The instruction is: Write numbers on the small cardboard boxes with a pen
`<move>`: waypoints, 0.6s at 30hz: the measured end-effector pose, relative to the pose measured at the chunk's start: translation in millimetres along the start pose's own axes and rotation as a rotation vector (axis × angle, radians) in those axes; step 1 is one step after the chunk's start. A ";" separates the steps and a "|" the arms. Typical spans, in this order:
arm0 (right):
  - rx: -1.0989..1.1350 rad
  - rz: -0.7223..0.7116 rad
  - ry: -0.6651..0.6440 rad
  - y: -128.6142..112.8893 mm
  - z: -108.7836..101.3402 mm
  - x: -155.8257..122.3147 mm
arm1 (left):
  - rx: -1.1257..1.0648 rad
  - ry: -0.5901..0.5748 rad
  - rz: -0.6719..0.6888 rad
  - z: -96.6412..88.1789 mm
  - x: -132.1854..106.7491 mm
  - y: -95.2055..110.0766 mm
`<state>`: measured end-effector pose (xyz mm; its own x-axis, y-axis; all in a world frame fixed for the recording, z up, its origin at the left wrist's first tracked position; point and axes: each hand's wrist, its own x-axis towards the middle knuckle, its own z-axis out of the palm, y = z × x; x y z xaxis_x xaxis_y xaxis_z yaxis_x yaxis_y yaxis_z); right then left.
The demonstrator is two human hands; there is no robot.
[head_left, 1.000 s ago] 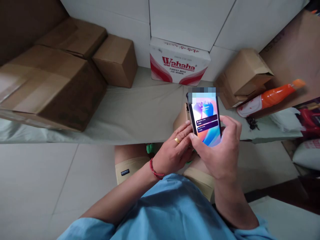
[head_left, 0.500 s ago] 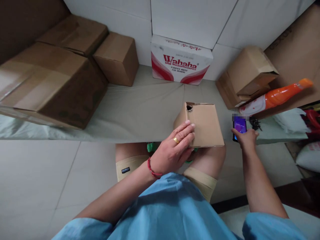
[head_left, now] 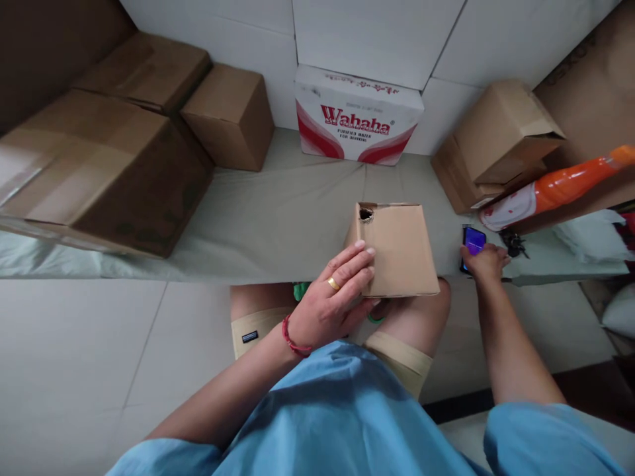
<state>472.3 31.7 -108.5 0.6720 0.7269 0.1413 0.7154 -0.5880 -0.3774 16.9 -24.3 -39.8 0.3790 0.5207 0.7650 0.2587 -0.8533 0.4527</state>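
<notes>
A small cardboard box (head_left: 397,248) with a hole in its far left corner rests on my knees at the edge of a low cloth-covered ledge (head_left: 278,218). My left hand (head_left: 335,297), with a gold ring and a red wrist cord, grips the box's near left corner, fingers on top and thumb underneath. My right hand (head_left: 483,261) reaches out to the right and rests on a phone (head_left: 472,243) with a lit purple screen, which lies on the ledge. Its fingers curl over the phone's near end.
A white and red Wahaha water carton (head_left: 357,122) stands against the tiled wall. Large brown boxes (head_left: 109,165) fill the left. An open brown box (head_left: 499,142), an orange bottle (head_left: 555,188) and keys (head_left: 513,243) lie at the right.
My right hand carried the phone from in front of me out to the right and set it down on the ledge. The small box is now uncovered; my left hand stays on it.
</notes>
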 end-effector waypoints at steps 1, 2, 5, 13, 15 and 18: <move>0.033 -0.045 0.009 -6.9 0.5 -6.0 | -0.012 0.017 -0.011 -3.0 -1.7 -2.3; 0.096 -0.095 -0.022 -15.5 1.9 -14.2 | -0.031 0.034 -0.028 -6.7 -4.0 -5.2; 0.459 -0.263 -0.359 -49.2 10.9 -50.9 | -0.109 0.101 -0.130 -22.6 -16.0 -16.3; 0.937 -0.404 -0.885 -131.5 35.0 -147.7 | -0.331 0.433 -0.856 -71.7 -65.8 -41.4; 0.996 -0.325 -0.923 -141.1 37.9 -155.6 | -0.441 0.486 -1.027 -78.4 -75.4 -45.2; 1.069 -0.128 -1.028 -150.4 42.2 -160.0 | -0.442 0.448 -1.176 -83.3 -86.1 -50.2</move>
<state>249.1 18.8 -113.0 -0.1343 0.9460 -0.2951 -0.0230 -0.3007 -0.9534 -102.7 -28.6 -90.3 -0.2143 0.9673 -0.1353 -0.1117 0.1134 0.9873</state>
